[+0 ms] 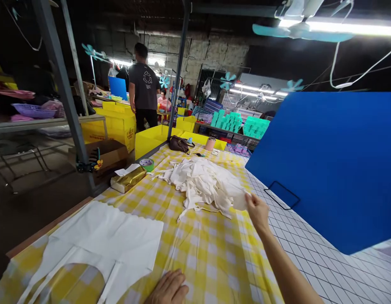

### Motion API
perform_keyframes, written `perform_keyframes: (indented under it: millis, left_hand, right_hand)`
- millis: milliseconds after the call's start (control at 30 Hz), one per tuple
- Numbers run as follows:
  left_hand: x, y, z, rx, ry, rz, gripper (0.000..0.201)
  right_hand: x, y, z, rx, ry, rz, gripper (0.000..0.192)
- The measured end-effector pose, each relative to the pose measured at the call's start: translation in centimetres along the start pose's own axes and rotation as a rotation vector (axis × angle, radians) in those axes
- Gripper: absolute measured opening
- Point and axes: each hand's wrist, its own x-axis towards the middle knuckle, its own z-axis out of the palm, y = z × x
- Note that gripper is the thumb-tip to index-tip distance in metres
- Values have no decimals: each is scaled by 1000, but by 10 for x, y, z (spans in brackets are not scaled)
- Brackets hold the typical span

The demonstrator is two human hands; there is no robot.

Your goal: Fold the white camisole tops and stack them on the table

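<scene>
My right hand (257, 210) pinches the edge of a white strappy garment at the right side of a heaped pile of white garments (198, 179). Thin straps trail from the pile's front. At the bottom, my left hand (170, 288) lies on the yellow checked tablecloth (201, 249), fingers loosely extended, nothing in it. To its left a white camisole (109, 236) is spread flat, its scalloped edge pointing away and its straps towards me.
Left of the pile are a gold tissue pack (129, 179) and green tape (146, 164). Behind it stand a dark handbag (179, 144) and a pink cup (210, 143). A large blue board (334, 169) rises at right; a metal post (64, 93) at left. A person (144, 86) stands beyond.
</scene>
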Motion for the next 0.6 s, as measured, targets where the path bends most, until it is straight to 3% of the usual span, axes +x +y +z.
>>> perform_keyframes:
  millis: [100,200,367,467,600]
  left_hand:
    - [1,4,-11,-187,-163,-123,30]
    - [11,10,-26,-434,-325,-366,42]
    - [49,18,-55,-836,-402,-729,56]
    - [69,28,-57,-919,-367,-714,69]
    - [81,49,-48,-915,-203,-542,85]
  right_hand:
    - [-14,-13,-42,102,117,-31,43]
    - [-31,-38,-80,303,182,-32,37]
    - [-72,-77,-120,732,160,3,34]
    - [-109,-92,-132,777,17,25,31]
    - [-156,-114,-144,747,-411,-71,34]
